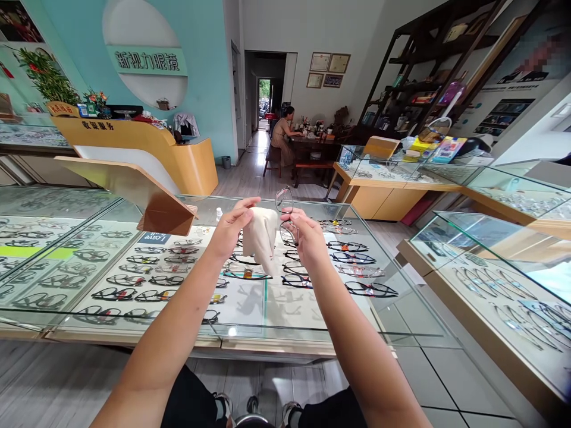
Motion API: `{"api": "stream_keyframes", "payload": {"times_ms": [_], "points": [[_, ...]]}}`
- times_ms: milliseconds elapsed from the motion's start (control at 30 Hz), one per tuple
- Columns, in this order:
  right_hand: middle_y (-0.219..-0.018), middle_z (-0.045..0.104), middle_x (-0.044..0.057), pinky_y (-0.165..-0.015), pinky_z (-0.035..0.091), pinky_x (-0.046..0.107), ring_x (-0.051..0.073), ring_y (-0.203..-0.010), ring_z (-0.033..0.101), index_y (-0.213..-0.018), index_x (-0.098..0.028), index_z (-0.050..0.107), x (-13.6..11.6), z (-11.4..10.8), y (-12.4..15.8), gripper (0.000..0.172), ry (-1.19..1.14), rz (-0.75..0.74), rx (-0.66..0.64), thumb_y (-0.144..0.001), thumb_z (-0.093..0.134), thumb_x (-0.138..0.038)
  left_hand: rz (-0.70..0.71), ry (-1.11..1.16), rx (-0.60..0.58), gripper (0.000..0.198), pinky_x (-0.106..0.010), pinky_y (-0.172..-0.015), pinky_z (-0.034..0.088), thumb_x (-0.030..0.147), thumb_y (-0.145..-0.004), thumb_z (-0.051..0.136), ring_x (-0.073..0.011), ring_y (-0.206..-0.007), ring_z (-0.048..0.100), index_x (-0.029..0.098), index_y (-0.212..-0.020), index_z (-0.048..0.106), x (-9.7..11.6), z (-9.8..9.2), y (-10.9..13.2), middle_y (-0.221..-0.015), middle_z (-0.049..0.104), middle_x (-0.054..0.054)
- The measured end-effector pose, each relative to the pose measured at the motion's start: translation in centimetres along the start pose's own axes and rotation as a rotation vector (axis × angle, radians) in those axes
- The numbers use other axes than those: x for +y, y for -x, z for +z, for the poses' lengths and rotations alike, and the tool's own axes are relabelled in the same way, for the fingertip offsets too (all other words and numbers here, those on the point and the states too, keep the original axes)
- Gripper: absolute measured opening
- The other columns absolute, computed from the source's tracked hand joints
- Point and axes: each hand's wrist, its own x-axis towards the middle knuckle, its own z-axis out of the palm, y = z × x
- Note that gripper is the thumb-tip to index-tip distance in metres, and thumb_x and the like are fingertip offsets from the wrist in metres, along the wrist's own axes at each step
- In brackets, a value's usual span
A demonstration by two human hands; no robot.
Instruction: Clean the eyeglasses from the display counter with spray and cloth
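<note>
Over the glass display case (303, 333), my left hand (232, 229) grips a pale cream cloth (262, 233) by its upper edge, and the cloth hangs down in folds. A pair of eyeglasses (284, 202) with a thin dark frame is in my right hand (306, 235), tilted on end with one lens up. The cloth and the glasses are close side by side; whether they touch I cannot tell. Beneath the glass, rows of eyeglass frames (167, 279) lie on white panels. Behind my left hand stands a small white bottle (219, 214).
A tilted wooden-backed stand (151, 202) rises from the case at the left. More glass cases (504, 285) with eyeglasses line the right side. Farther back are a yellow counter (191, 160) and a person (284, 139) seated at a dark table (314, 148).
</note>
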Motion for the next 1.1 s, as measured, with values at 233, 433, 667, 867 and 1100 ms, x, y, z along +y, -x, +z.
{"api": "stream_keyframes", "payload": {"times_ms": [233, 433, 667, 867, 1100], "points": [[-0.133, 0.073, 0.009, -0.122, 0.043, 0.049, 0.034, -0.138, 0.060, -0.085, -0.028, 0.090, 0.2, 0.3, 0.5, 0.025, 0.062, 0.013, -0.098, -0.087, 0.081, -0.051, 0.146, -0.256, 0.214, 0.051, -0.044, -0.122, 0.046, 0.069, -0.100, 0.066, -0.0305, -0.136, 0.061, 0.022, -0.088, 0.081, -0.8, 0.0, -0.2, -0.138, 0.068, -0.013], [-0.134, 0.073, 0.009, -0.123, 0.042, 0.050, 0.034, -0.139, 0.060, -0.087, -0.028, 0.090, 0.7, 0.5, 0.6, 0.026, 0.095, 0.017, -0.115, -0.089, 0.081, -0.052, 0.251, -0.386, 0.199, 0.042, -0.046, -0.124, 0.045, 0.058, -0.107, 0.061, -0.0302, -0.141, 0.060, 0.021, -0.099, 0.079, 0.1, 0.7, 0.6, -0.145, 0.068, -0.014], [-0.129, 0.076, 0.009, -0.116, 0.047, 0.047, 0.032, -0.132, 0.064, -0.084, -0.027, 0.089, 0.5, 0.3, 0.5, 0.026, 0.088, 0.023, -0.101, -0.088, 0.081, -0.052, 0.242, -0.379, 0.122, 0.027, -0.043, -0.104, 0.052, 0.044, -0.104, 0.062, -0.0274, -0.110, 0.067, 0.023, -0.093, 0.074, 0.8, 0.8, 0.8, -0.109, 0.075, -0.009], [-0.120, 0.077, 0.008, -0.109, 0.047, 0.043, 0.030, -0.122, 0.066, -0.082, -0.027, 0.090, 0.5, 0.5, 0.5, 0.023, 0.097, 0.059, -0.154, -0.086, 0.080, -0.047, 0.246, -0.404, 0.022, 0.021, -0.039, -0.091, 0.051, 0.031, -0.100, 0.057, -0.0243, -0.098, 0.064, 0.023, -0.086, 0.071, 1.2, 1.0, 0.9, -0.098, 0.067, -0.007], [-0.110, 0.077, 0.007, -0.109, 0.047, 0.042, 0.028, -0.119, 0.065, -0.080, -0.027, 0.089, 0.9, 0.3, 0.4, 0.024, 0.114, 0.061, -0.206, -0.087, 0.079, -0.047, 0.386, -0.641, 0.064, 0.013, -0.040, -0.087, 0.046, 0.030, -0.100, 0.061, -0.0246, -0.091, 0.058, 0.024, -0.089, 0.064, 1.3, 1.2, 1.1, -0.090, 0.067, -0.004]]}}
